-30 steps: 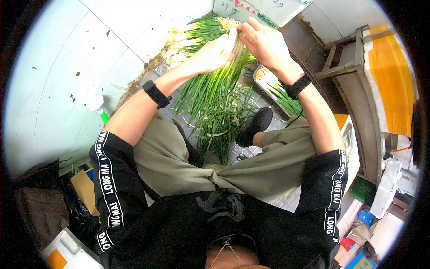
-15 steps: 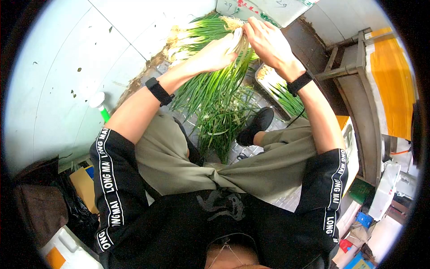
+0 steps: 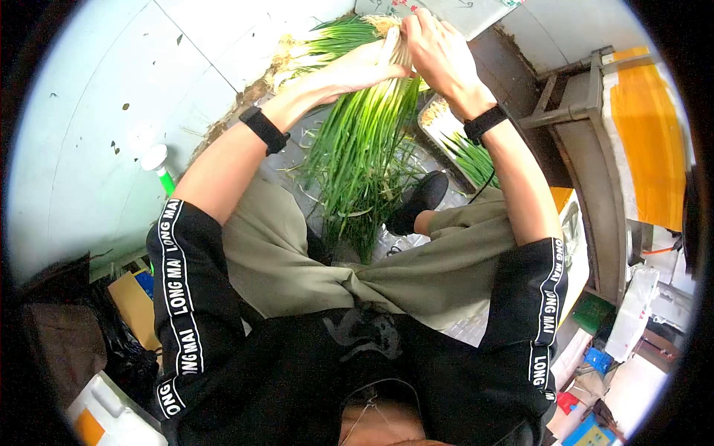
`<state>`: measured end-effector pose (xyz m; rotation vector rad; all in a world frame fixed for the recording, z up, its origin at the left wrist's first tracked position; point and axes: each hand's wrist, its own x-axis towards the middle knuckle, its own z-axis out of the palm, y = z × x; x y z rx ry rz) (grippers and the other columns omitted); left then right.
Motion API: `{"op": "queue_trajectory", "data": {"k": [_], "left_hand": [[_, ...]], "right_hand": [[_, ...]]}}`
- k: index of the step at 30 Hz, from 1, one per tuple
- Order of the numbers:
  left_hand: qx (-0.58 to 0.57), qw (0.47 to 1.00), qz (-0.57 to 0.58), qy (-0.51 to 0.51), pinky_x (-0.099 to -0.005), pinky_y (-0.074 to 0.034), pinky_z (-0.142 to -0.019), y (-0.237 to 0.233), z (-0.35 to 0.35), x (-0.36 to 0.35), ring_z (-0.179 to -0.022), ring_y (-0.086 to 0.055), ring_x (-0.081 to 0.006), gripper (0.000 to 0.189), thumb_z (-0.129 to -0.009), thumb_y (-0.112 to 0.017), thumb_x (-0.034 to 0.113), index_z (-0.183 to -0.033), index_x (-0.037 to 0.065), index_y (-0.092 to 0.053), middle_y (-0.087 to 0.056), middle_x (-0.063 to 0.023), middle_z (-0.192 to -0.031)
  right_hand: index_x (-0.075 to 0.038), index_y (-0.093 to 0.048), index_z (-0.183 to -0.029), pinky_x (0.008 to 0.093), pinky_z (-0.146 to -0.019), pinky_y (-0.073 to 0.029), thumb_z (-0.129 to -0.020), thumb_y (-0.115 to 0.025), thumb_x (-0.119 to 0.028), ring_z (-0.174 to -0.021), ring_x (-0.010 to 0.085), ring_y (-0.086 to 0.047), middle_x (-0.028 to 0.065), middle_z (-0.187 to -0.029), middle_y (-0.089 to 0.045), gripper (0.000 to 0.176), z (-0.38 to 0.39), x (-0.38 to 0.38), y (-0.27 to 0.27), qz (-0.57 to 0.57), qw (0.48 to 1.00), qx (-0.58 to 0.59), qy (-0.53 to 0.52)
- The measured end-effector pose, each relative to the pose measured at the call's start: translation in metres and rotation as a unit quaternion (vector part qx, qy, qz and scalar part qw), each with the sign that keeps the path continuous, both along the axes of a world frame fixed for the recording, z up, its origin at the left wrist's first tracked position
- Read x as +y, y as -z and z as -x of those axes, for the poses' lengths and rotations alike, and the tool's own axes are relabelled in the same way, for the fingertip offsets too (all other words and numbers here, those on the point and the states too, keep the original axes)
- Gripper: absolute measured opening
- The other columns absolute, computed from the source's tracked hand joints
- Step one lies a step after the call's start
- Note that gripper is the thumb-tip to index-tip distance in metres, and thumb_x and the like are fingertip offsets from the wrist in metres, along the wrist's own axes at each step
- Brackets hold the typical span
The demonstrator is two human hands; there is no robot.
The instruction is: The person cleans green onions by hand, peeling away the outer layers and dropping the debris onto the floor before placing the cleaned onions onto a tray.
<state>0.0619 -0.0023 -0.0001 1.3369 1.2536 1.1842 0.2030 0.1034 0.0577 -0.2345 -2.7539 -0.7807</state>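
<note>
A bunch of spring onions [image 3: 357, 141] hangs with its roots up and its long green leaves trailing down between my knees. My left hand [image 3: 364, 68] is closed around the white stems near the top. Right beside it, my right hand [image 3: 437, 56] has its fingers pressed together at the root end, pinching a stem or its outer skin; exactly what is between the fingertips is hidden. More spring onions [image 3: 338, 39] lie in a pile behind my left hand, their pale roots pointing left.
A tray [image 3: 422, 135] with more spring onions stands right of the bunch. Loose leaf scraps [image 3: 357, 230] cover the floor near my shoe [image 3: 422, 199]. A white foam box [image 3: 468, 16] stands at the back, a tiled wall [image 3: 111, 111] at left, and a metal frame [image 3: 573, 111] at right.
The bunch has swung slightly and its leaves hang closer together. Both hands have moved a little up in the view, and the left fingers lie straighter across the stems.
</note>
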Motion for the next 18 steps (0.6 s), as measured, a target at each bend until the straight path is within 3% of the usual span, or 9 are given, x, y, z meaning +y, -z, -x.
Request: {"op": "queue_trajectory", "data": {"k": [1, 3, 4, 6, 8, 11, 13, 14, 18], "left_hand": [[0.000, 1.000, -0.001, -0.002, -0.0315, -0.042, -0.102, 0.002, 0.001, 0.001, -0.113, -0.057, -0.0163, 0.046, -0.090, -0.063, 0.017, -0.132, 0.001, -0.050, -0.062, -0.0106, -0.124], [-0.006, 1.000, -0.004, -0.019, -0.0313, -0.044, -0.098, 0.006, 0.001, 0.000, -0.104, -0.061, -0.0169, 0.042, -0.089, -0.063, 0.018, -0.127, 0.002, -0.053, -0.069, -0.0088, -0.108], [0.045, 0.998, -0.002, -0.034, -0.0312, -0.046, -0.093, 0.007, 0.002, 0.000, -0.097, -0.064, -0.0171, 0.034, -0.087, -0.064, 0.018, -0.116, 0.002, -0.057, -0.071, -0.0063, -0.092], [0.078, 0.997, -0.010, -0.027, -0.0314, -0.048, -0.090, 0.010, 0.002, 0.002, -0.095, -0.065, -0.0171, 0.030, -0.087, -0.064, 0.017, -0.112, 0.002, -0.059, -0.071, -0.0059, -0.090], [0.110, 0.994, -0.018, -0.019, -0.0317, -0.049, -0.087, 0.013, 0.005, 0.007, -0.092, -0.066, -0.0170, 0.027, -0.086, -0.064, 0.017, -0.108, 0.002, -0.060, -0.072, -0.0055, -0.088], [0.195, 0.980, -0.024, -0.027, -0.0319, -0.051, -0.081, 0.027, 0.011, 0.010, -0.084, -0.069, -0.0170, 0.022, -0.082, -0.069, 0.017, -0.099, 0.003, -0.066, -0.074, -0.0049, -0.079], [0.185, 0.979, 0.039, 0.073, -0.0348, -0.053, -0.077, 0.040, 0.013, 0.009, -0.082, -0.071, -0.0202, 0.024, -0.080, -0.070, 0.018, -0.098, 0.003, -0.066, -0.074, -0.0059, -0.079], [0.280, 0.957, 0.031, 0.066, -0.0358, -0.054, -0.075, 0.030, 0.005, -0.001, -0.079, -0.071, -0.0219, 0.022, -0.079, -0.071, 0.019, -0.094, 0.003, -0.065, -0.074, -0.0055, -0.078], [0.224, 0.974, 0.009, 0.037, -0.0328, -0.052, -0.077, 0.026, 0.009, -0.007, -0.076, -0.068, -0.0157, 0.014, -0.088, -0.062, 0.014, -0.094, 0.002, -0.060, -0.071, -0.0057, -0.080]], "right_hand": [[0.002, -0.054, -0.095, 0.0370, -0.076, -0.051, -0.072, -0.069, -0.012, -0.086, 0.0293, -0.061, 0.0149, -0.090, -0.054, 0.030, 0.003, -0.001, -0.002, 0.044, 0.999, 0.014, 0.007], [0.002, -0.054, -0.094, 0.0355, -0.078, -0.050, -0.072, -0.068, -0.011, -0.087, 0.0283, -0.061, 0.0147, -0.090, -0.054, 0.030, 0.006, -0.004, -0.004, 0.088, 0.996, 0.028, 0.014], [0.002, -0.054, -0.093, 0.0353, -0.079, -0.051, -0.072, -0.067, -0.010, -0.087, 0.0286, -0.061, 0.0146, -0.090, -0.054, 0.027, 0.005, -0.005, -0.005, 0.075, 0.997, 0.020, 0.009], [0.001, -0.054, -0.093, 0.0351, -0.079, -0.051, -0.073, -0.065, -0.009, -0.088, 0.0288, -0.061, 0.0145, -0.089, -0.054, 0.025, 0.005, 0.000, -0.001, 0.063, 0.998, 0.011, 0.003], [-0.004, -0.056, -0.100, 0.0367, -0.075, -0.051, -0.083, -0.061, -0.008, -0.087, 0.0254, -0.065, 0.0094, -0.090, -0.059, 0.018, 0.008, 0.008, 0.008, -0.014, 0.999, 0.031, -0.013], [0.002, -0.054, -0.093, 0.0366, -0.075, -0.052, -0.077, -0.061, -0.007, -0.084, 0.0297, -0.062, 0.0153, -0.088, -0.056, 0.019, 0.000, 0.002, 0.005, -0.005, 0.999, -0.029, 0.019], [0.000, -0.055, -0.093, 0.0396, -0.070, -0.052, -0.081, -0.057, -0.006, -0.081, 0.0316, -0.063, 0.0163, -0.089, -0.058, 0.014, -0.002, 0.021, -0.005, 0.045, 0.990, 0.035, 0.128], [-0.002, -0.056, -0.095, 0.0428, -0.067, -0.052, -0.084, -0.054, -0.006, -0.079, 0.0330, -0.064, 0.0166, -0.093, -0.059, 0.012, -0.012, 0.030, -0.015, 0.085, 0.987, 0.115, 0.073], [-0.006, -0.058, -0.103, 0.0377, -0.069, -0.052, -0.088, -0.065, -0.017, -0.079, 0.0254, -0.067, 0.0078, -0.083, -0.065, 0.019, -0.032, 0.047, -0.006, 0.152, 0.967, 0.197, 0.053]]}}
